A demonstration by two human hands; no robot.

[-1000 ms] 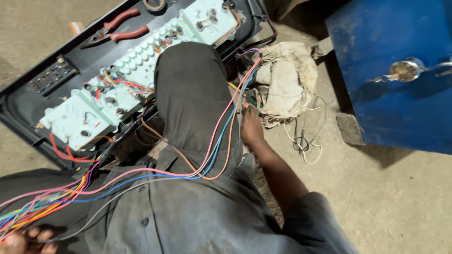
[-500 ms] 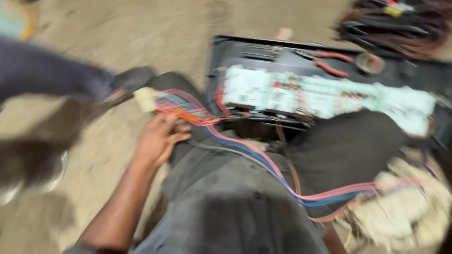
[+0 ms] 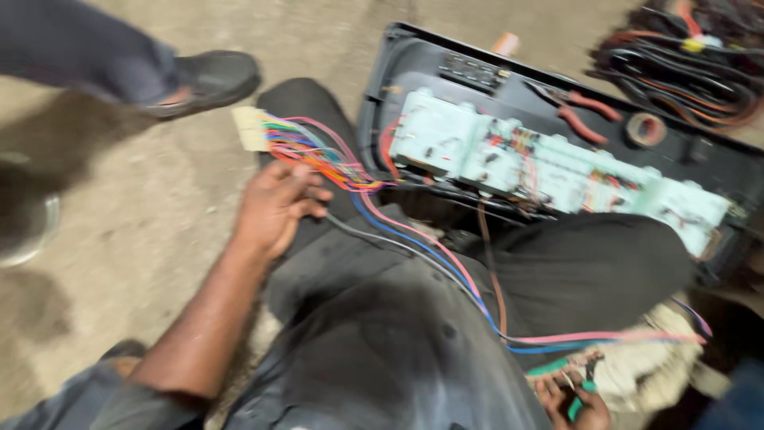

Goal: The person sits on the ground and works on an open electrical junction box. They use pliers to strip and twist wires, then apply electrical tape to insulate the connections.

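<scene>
The left hand (image 3: pixel 278 209) is closed around a bundle of coloured wires (image 3: pixel 318 155); its white plug (image 3: pixel 251 128), just above the hand, hangs loose, not yet plugged into the pale circuit board (image 3: pixel 549 167) to the right

Bare concrete floor (image 3: pixel 151 239), dusty grey-tan, stained, carries everything. Black plastic panel housing (image 3: pixel 446 72) lies flat on it, upper right, open side up, with a pale green circuit board (image 3: pixel 509 155) in it. Red-handled pliers (image 3: pixel 585 115) and a roll of tape (image 3: pixel 646 127) rest on the housing's inner face. Tangle of black and orange cables (image 3: pixel 684 64) on the floor at top right, just beyond the housing. Off-white rag (image 3: pixel 645 366) on the floor at lower right. Another person's dark shoe (image 3: pixel 211 80) planted on the floor, upper left. Round metal object (image 3: pixel 28 227) at left edge, blurred, cannot tell what.
</scene>
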